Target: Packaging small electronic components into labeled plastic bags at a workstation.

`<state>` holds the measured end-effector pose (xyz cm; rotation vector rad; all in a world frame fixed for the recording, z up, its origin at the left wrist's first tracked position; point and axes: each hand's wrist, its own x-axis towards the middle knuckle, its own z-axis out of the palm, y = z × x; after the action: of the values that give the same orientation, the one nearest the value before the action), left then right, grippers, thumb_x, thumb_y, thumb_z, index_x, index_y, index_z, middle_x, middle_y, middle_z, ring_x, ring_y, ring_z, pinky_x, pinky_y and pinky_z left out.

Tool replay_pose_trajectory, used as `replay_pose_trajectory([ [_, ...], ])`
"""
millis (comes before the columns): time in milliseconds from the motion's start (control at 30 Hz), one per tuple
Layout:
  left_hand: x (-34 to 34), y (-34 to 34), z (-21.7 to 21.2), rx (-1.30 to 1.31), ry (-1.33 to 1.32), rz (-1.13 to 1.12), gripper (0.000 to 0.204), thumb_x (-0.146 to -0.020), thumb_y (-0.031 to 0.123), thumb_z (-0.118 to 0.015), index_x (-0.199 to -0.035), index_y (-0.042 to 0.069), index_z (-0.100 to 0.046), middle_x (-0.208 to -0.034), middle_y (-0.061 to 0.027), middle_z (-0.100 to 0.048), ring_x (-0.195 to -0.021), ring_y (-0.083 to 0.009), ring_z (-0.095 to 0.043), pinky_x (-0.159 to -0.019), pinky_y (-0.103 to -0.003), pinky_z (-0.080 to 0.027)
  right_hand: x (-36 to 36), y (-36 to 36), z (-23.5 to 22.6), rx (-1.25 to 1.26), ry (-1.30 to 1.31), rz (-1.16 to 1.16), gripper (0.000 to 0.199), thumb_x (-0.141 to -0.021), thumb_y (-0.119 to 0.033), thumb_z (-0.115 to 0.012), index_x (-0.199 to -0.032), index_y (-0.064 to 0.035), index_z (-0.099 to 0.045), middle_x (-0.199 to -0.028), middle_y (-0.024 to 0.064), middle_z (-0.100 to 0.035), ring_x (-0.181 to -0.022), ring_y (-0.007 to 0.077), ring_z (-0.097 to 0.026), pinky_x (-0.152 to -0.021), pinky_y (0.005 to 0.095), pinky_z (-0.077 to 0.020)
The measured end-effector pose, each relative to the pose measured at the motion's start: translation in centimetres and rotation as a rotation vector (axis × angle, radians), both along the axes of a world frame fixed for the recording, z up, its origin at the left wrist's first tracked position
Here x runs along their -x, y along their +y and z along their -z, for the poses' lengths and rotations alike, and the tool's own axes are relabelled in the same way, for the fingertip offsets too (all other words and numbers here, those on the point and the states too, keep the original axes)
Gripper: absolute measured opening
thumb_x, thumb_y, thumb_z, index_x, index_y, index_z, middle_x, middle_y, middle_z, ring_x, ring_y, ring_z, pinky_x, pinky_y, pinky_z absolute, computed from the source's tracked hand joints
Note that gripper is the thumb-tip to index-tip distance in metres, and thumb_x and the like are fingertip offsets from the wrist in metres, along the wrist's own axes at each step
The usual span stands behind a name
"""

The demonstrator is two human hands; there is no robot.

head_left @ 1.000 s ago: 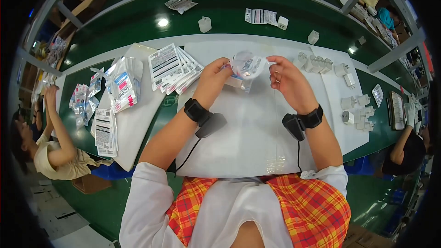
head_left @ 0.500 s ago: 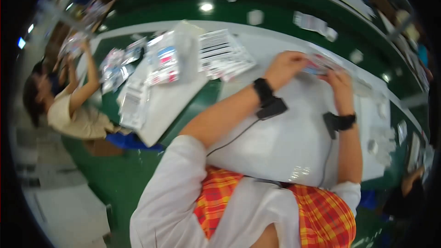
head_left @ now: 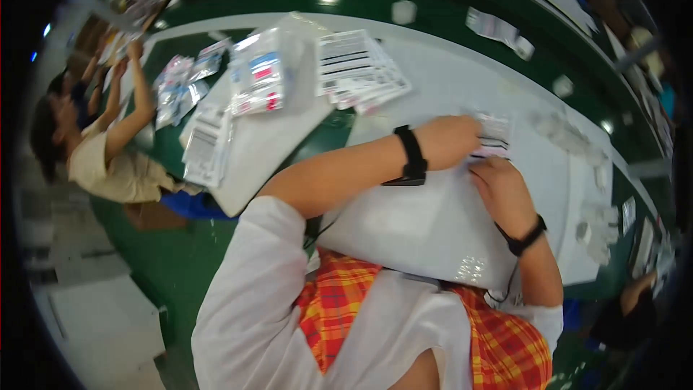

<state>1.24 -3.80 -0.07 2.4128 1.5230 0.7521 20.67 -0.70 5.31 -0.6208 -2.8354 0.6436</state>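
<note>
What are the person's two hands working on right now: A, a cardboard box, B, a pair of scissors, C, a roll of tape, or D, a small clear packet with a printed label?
D: the left hand and right hand meet at a small clear packet with a printed label, on the white work surface.

Person's own body, seen from above. White short-sleeved top, the sleeve ending above the elbow; forearms bare. Over the front, a red, orange and yellow plaid garment. Left hand [head_left: 449, 141]: bare, with a broad black wristband [head_left: 412, 155] carrying a dark blocky unit on its underside. Right hand [head_left: 503, 188]: bare, with a narrower black wrist strap [head_left: 525, 237]. A thin dark cable runs from each band back toward the torso.
</note>
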Motion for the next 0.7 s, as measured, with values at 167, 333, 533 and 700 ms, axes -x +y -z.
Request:
replay_pose_trajectory([
  [167,-1.2,-1.1,-0.6,0.013,0.043,-0.032,0.016,-0.077,0.006,-0.06,-0.091,0.009,-0.066,-0.1,-0.005,-0.057,-0.094,-0.0268,-0.055,-0.076,-0.04,-0.048,-0.6,1.2,1.5,0.057,0.057,0.042,0.012,-0.075,-0.003,-0.068,-0.086,-0.0013,-0.066,-0.083,0.0139,-0.061,-0.081,0.0328,-0.059,-0.073,0.0391,-0.0486],
  [333,-1.3,-1.5,-0.9,0.014,0.077,-0.094,0.03,-0.076,0.01,-0.063,-0.105,0.013,-0.066,-0.101,-0.0016,-0.057,-0.096,-0.0252,-0.053,-0.076,-0.038,-0.044,-0.3,1.5,1.8,0.221,0.055,0.064,0.009,-0.076,-0.003,-0.067,-0.082,-0.0012,-0.062,-0.085,0.0127,-0.06,-0.081,0.0323,-0.057,-0.073,0.0398,-0.0473],
  [533,-0.8,-1.5,-1.5,0.06,0.148,-0.068,0.038,-0.079,0.013,-0.065,-0.117,0.015,-0.064,-0.101,-0.0026,-0.057,-0.096,-0.0238,-0.053,-0.083,-0.036,-0.041,-6.4,2.4,-0.3,0.264,0.104,-0.152,0.007,-0.083,-0.003,-0.06,-0.087,-0.0015,-0.055,-0.089,0.0118,-0.054,-0.085,0.0308,-0.052,-0.078,0.0383,-0.0429],
  [700,0.7,-2.0,-3.3,0.153,0.072,0.035,0.035,-0.081,0.028,-0.066,-0.114,0.013,-0.066,-0.104,-0.0045,-0.058,-0.101,-0.0234,-0.052,-0.087,-0.038,-0.038,-28.9,-2.9,-1.3,0.226,0.602,0.912,0.005,-0.092,-0.003,-0.052,-0.095,-0.0051,-0.049,-0.081,-0.0013,-0.042,-0.076,0.0101,-0.044,-0.071,0.0229,-0.0381],
])
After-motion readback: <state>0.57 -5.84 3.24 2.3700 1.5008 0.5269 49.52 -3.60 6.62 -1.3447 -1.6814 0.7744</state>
